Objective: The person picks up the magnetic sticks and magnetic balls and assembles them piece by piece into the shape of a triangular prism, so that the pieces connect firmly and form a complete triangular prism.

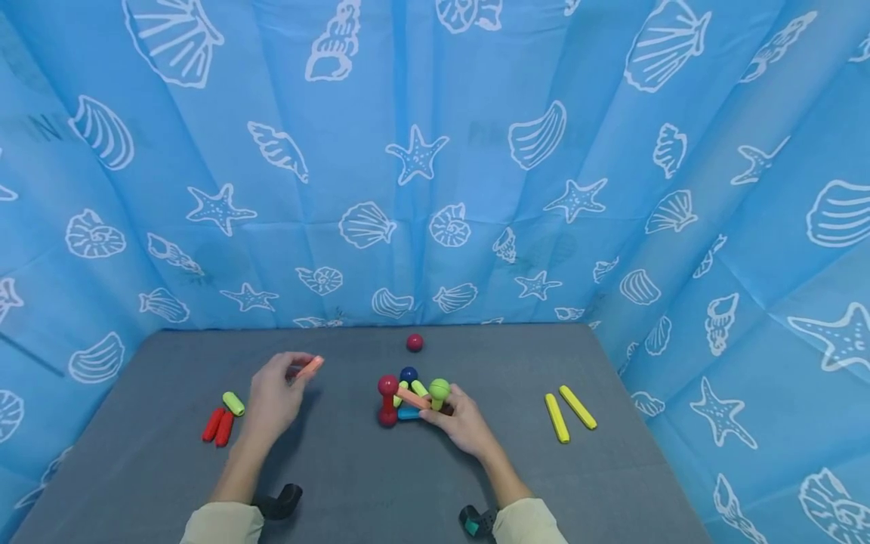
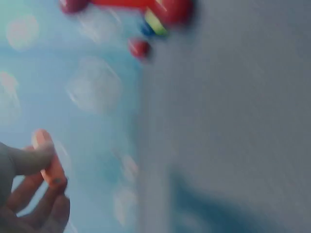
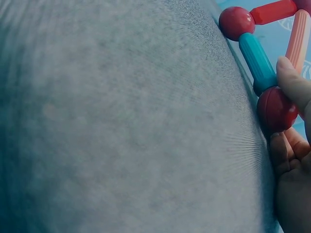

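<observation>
My left hand (image 1: 275,397) is raised above the table's left half, pinching a salmon-coloured toy stick (image 1: 310,367) between thumb and fingers. Mid-table stands a ball-and-stick structure with red balls (image 1: 388,385), a green ball (image 1: 439,389), a dark blue ball (image 1: 408,374), a blue stick (image 1: 408,413) and a slanting salmon stick (image 1: 414,398). At its right side, my right hand (image 1: 465,423) grips a corner. In the right wrist view, thumb and fingers are around a red ball (image 3: 277,109) at the end of the blue stick. That ball is mostly hidden in the head view.
Two red sticks (image 1: 219,428) and a short green stick (image 1: 233,403) lie at the left. Two yellow sticks (image 1: 557,418) lie at the right. A loose red ball (image 1: 414,343) sits behind the structure. A blue shell-patterned curtain (image 1: 421,227) hangs along the back edge.
</observation>
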Motion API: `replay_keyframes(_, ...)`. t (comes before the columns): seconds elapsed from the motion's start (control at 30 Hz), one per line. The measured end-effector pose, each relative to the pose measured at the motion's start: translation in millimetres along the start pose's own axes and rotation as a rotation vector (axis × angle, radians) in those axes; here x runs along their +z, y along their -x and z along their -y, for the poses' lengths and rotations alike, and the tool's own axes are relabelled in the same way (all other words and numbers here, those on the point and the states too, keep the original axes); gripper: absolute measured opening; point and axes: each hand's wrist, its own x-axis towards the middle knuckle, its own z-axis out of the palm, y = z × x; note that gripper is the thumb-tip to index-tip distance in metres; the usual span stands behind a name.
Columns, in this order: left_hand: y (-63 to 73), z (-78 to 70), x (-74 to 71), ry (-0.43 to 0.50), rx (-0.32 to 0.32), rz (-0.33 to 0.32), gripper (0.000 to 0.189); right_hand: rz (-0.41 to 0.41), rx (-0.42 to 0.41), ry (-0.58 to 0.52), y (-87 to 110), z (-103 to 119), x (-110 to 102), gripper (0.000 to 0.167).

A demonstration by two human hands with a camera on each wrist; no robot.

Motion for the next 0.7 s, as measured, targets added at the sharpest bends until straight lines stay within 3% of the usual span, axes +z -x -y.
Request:
replay_keyframes(0.13,-2.1,-50.6,15.9,0.120,0.144,0.020,0.035,-0.002,0.006,-0.002,0.7,0.1,-0.1,0.026)
replay_keyframes(0.27,-1.8,-82.0,37.4,0.194,0.266,0.117,0.038,-0.006,0.009,0.005,0.1,0.4,0.9,0.027)
replay_keyframes(0.37,0.4,-90.0,51.3,0.206,0.287,0.196,0.042,0.005,0.002,0.007,-0.5,1.2,1.9,0.028)
replay_keyframes(0.5,3.8,-90.7,61.2,0.222,0.263,0.269,0.044,0.018,-0.011,-0.004,-1.1,1.1,2.6,0.027)
replay_keyframes(0.7,4.2,-89.1,71.0,0.269,0.280,0.321,0.044,-0.005,-0.023,0.003,-2.0,-2.1,1.7,0.023)
